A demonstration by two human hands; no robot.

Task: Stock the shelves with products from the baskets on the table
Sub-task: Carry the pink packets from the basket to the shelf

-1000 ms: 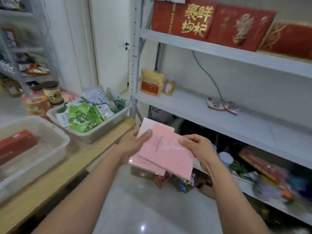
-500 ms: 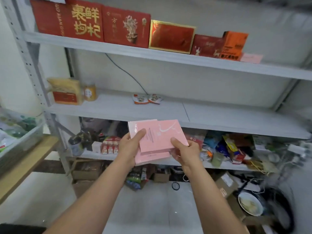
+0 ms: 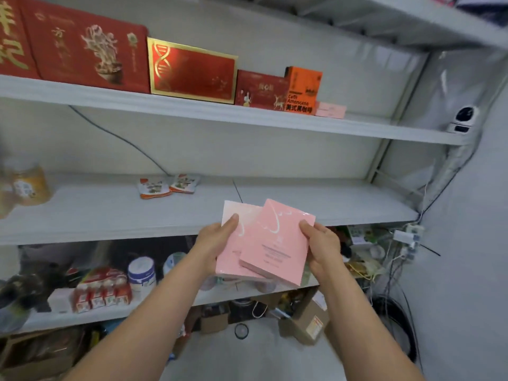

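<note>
While left hand (image 3: 217, 240) holds one pink pack (image 3: 232, 257), right hand (image 3: 323, 250) holds another.

Grey wall (image 3: 275, 152), pale floor (image 3: 255, 361)

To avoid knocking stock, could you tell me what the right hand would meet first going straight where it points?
Probably the middle shelf, on a bare stretch; depth is unclear. The pink box in the right hand would touch first.
</note>
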